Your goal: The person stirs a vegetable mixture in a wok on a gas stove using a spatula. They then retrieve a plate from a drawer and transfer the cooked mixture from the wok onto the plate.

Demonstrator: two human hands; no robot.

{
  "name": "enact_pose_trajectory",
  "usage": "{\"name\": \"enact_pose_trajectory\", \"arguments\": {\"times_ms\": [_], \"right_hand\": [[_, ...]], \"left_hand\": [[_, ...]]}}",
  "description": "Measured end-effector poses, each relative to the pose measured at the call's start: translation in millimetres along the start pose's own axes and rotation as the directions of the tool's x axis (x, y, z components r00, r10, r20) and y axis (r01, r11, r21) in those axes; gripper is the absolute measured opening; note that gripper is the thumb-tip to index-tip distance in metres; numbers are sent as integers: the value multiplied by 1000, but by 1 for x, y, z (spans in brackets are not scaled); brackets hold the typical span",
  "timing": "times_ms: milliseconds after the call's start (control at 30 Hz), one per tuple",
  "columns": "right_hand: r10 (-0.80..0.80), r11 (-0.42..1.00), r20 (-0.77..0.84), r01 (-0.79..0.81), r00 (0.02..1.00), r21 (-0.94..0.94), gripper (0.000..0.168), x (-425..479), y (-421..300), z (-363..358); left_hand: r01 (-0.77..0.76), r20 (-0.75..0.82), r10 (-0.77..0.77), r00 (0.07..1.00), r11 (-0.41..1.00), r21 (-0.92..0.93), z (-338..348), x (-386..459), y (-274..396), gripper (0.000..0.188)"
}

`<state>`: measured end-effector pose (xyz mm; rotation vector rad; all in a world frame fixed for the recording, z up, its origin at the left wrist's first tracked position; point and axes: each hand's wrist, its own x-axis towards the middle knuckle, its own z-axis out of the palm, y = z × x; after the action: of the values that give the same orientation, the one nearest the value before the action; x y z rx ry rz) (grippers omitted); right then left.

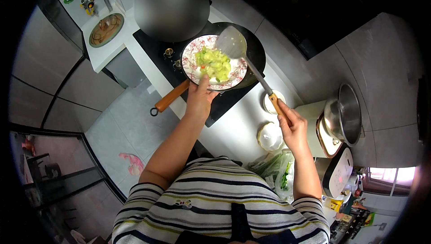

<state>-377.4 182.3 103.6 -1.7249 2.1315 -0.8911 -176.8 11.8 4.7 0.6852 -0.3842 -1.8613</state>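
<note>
My left hand [201, 99] grips the near rim of a white plate with a red floral pattern [191, 60], thumb on top. Chopped light-green vegetable pieces [215, 64] lie in the plate's middle, with a small red bit among them. My right hand [293, 124] holds the wooden handle of a metal wok spatula [232, 42], whose blade is over the plate's far right edge. Under the plate is a dark wok [254, 38] on the black cooktop [219, 109]; its wooden handle [173, 97] points to the lower left. The plate hides much of the wok's inside.
Right of the cooktop stand a small white bowl [277, 100], a scalloped bowl [270, 137] and a plastic bag of green vegetables [284, 176]. Farther right, a steel basin [348, 114] rests on an appliance beside a rice cooker [338, 173]. A round glass lid [107, 30] lies at the upper left.
</note>
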Motion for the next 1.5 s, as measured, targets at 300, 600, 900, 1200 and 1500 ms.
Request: {"name": "enact_pose_trajectory", "arguments": {"times_ms": [300,600,900,1200,1500], "right_hand": [[62,994,-73,-55,995,90,34,50,21,-23],[291,944,274,-229,917,-236,27,113,42,-23],[314,465,521,-608,793,644,31,91,125,73],[319,419,405,-511,857,751,32,62,113,76],[305,424,351,-457,885,782,34,69,65,38]], "left_hand": [[-32,-13,33,999,997,64,-14,-4,7,49],[-264,-12,266,964,959,99,-13,-19,41,40],[-290,-23,295,955,948,131,-15,-22,51,42],[-263,-16,265,964,962,70,-21,-20,50,40],[-230,-38,234,972,969,89,-33,-11,46,37]]}}
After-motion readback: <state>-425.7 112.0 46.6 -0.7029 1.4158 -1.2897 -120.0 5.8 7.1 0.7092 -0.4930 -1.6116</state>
